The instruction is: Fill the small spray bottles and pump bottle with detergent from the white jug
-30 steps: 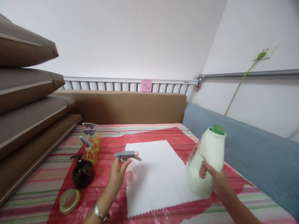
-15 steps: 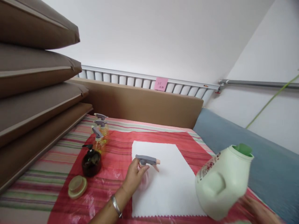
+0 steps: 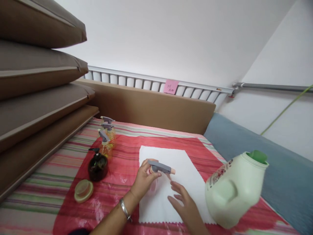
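My left hand [image 3: 144,178] is closed round the neck of a clear spray bottle with a grey and peach trigger head [image 3: 161,167]. Its nozzle points right, and the bottle's body is mostly hidden behind my hand. Just below and right of the nozzle is my right hand [image 3: 183,200], fingers apart and holding nothing, its fingertips close to the trigger. Under both hands lies a white cloth [image 3: 168,209] with a zigzag edge. To the right stands a large pale green jug [image 3: 232,192], uncapped, with a green spout insert [image 3: 258,156] in its mouth.
On the left stand a dark pump bottle [image 3: 97,168], several spray bottles with yellow liquid [image 3: 106,148], and a pale green cap [image 3: 83,191]. Red plastic sheeting [image 3: 122,202] covers the striped cloth. Stacked brown cushions [image 3: 44,73] rise at far left; a brown panel [image 3: 151,107] stands behind.
My right hand has come from beside the jug to the spray bottle's trigger. My left hand has shifted slightly right with the spray bottle, whose head has turned a little.
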{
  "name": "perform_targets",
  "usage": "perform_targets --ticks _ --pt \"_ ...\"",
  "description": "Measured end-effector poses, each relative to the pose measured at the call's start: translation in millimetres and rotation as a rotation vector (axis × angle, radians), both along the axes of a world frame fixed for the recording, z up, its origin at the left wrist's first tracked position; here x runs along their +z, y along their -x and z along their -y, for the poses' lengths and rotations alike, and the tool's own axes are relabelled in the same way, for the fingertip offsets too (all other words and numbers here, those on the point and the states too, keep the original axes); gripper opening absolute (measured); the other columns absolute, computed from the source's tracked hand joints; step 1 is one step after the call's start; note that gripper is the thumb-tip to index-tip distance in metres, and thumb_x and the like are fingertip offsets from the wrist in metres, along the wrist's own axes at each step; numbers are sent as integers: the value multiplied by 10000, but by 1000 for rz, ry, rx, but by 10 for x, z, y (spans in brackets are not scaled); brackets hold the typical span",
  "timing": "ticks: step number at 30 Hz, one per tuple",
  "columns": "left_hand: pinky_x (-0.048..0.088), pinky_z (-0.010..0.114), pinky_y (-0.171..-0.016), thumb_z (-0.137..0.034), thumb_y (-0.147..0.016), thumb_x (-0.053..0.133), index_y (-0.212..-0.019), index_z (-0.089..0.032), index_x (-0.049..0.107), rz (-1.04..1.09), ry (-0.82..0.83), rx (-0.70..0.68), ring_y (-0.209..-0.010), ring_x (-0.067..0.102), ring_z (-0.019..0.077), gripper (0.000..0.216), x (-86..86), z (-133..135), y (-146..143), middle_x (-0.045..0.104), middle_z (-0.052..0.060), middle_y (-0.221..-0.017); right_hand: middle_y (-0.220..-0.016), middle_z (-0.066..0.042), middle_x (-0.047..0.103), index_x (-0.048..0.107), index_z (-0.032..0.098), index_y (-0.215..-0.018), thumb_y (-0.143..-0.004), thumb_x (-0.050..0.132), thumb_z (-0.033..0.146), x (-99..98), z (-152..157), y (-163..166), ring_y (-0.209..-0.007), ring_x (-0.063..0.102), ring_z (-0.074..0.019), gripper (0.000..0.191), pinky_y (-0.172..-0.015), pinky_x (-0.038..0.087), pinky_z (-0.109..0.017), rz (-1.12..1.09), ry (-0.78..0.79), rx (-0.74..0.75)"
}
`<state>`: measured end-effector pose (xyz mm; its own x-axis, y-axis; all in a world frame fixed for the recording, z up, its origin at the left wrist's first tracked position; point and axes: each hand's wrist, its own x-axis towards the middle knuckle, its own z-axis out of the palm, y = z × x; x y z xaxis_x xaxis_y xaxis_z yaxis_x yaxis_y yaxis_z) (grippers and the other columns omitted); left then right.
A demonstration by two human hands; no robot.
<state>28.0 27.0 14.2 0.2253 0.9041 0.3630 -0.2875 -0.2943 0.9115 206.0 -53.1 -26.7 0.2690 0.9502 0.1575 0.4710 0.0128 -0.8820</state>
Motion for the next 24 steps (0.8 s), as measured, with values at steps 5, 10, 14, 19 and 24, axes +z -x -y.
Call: perform_targets --ticks 5,10,14,19,24 --pt "400 360 -856 -173 -666 734 -955 -214 688 229 122 -29 -928 551 235 295 149 -4 62 647 56 -948 -1393 -85 437 387 249 -1304 -597 664 254 -12 -297 436 -1289 381 -293 760 -1027 363 -477 -12 -39 125" --pt "410 335 -919 -357 -755 657 -935 -265 649 516 147 40 -954 574 171 202 425 -109 461 656 -4 -982 -1298 -111 522 440 210 -1242 -566 683 182 -70 -476 631 -1198 475 -288 718 -1026 352 -472 -25 19 169" --pt "484 340 -824 -183 -705 673 -791 -181 639 769 383 34 -775 600 138 93 495 -202 855 651 2 -836 -1236 -99 560 440 225 -1208 -629 667 247 -122 -501 637 -1082 564 -266 622 -909 469 -422 -55 43 177" --pt "508 299 -634 -167 -710 619 -527 -139 557 684 476 -154 -531 526 102 195 468 -227 1016 564 -4 -595 -1229 -102 545 419 229 -1216 -668 658 310 -148 -486 619 -1078 559 -272 604 -913 463 -431 -31 40 143" --pt "499 311 -585 -190 -712 607 -628 -138 619 448 419 -231 -518 554 129 100 457 -159 985 607 15 -604 -1245 -91 535 407 247 -1243 -680 651 317 -178 -480 605 -1103 536 -277 618 -949 424 -452 15 20 125"
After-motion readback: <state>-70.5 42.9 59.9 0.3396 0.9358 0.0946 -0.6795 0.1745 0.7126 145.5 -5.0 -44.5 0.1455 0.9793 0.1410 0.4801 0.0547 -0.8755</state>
